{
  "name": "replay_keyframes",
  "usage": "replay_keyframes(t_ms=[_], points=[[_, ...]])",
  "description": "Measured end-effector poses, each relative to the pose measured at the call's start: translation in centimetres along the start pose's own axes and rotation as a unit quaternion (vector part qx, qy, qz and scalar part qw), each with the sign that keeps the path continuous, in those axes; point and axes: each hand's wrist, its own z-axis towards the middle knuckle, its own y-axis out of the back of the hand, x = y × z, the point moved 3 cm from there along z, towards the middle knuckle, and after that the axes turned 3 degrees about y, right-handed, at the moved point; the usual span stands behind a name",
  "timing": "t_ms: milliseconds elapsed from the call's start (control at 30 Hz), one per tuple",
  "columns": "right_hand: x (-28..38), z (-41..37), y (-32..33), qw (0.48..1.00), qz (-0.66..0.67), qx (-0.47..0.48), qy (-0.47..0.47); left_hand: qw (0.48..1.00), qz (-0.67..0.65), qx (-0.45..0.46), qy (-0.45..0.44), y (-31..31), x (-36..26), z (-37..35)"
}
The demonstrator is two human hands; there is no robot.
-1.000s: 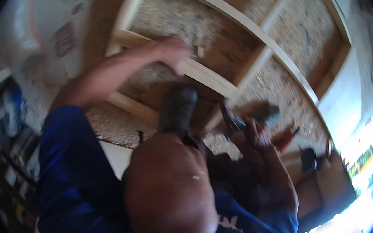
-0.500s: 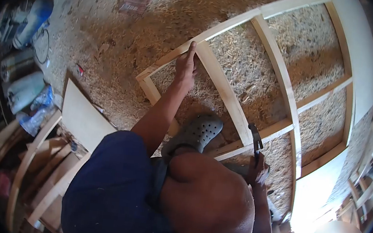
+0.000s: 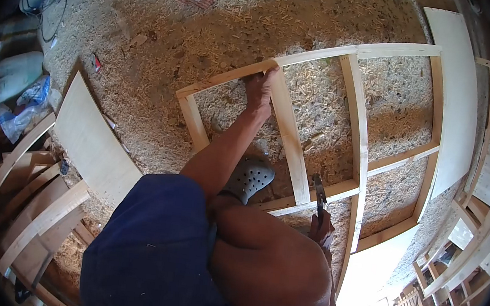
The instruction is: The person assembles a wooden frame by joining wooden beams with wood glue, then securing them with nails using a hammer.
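A wooden frame (image 3: 354,111) of pale slats and crosspieces lies in front of me. My left hand (image 3: 260,92) grips its far rail where a crosspiece meets it, the thumb against the wood and the other fingers partly hidden beneath the rail. A claw hammer (image 3: 319,191) is in my right hand (image 3: 323,230), closed around the handle. The hammer's head is beside the near rail, close to the lower end of that same crosspiece. My foot in a grey clog (image 3: 248,176) rests inside the frame, and my knee covers part of my right arm.
Wood shavings cover the floor (image 3: 149,41). A pale flat board (image 3: 94,134) lies at left, near curved timber pieces (image 3: 40,227) and plastic bags (image 3: 25,109). Another long board (image 3: 457,97) lies beyond the frame's right end. More wooden frames (image 3: 467,254) stand at far right.
My view has shifted. My left hand has gone from lying along the far rail with a finger extended to gripping it at the joint. The hammer stays by the near rail.
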Motion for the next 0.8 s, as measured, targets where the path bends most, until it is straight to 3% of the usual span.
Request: replay_keyframes(t_ms=[100,300,367,500,700,767,800], points=[[-0.3,-0.2,0.1,1.000,-0.004,0.000,-0.008,0.998,-0.024,-0.002,0.050,0.4,1.0,0.4],[-0.6,0.3,0.5,1.000,-0.002,-0.007,-0.027,1.000,-0.005,-0.010,0.021,0.7,0.4,0.2],[-0.2,0.9,0.9,1.000,-0.001,-0.008,-0.017,0.997,-0.027,0.034,0.061,1.8,2.2,1.3],[0.7,1.3,1.6,0.999,-0.012,-0.029,0.007,0.992,-0.063,0.089,0.057,0.8,0.3,-0.2],[1.4,2.0,2.5,0.998,-0.040,-0.053,0.021,0.991,-0.094,0.087,0.023,0.6,1.3,0.6],[2.3,2.5,3.3,0.998,-0.050,-0.034,0.024,0.995,0.008,0.020,-0.093,0.3,0.0,0.2],[2.5,2.6,4.0,0.998,-0.054,-0.014,0.006,0.995,0.003,0.024,-0.093,0.9,-0.7,0.2]])
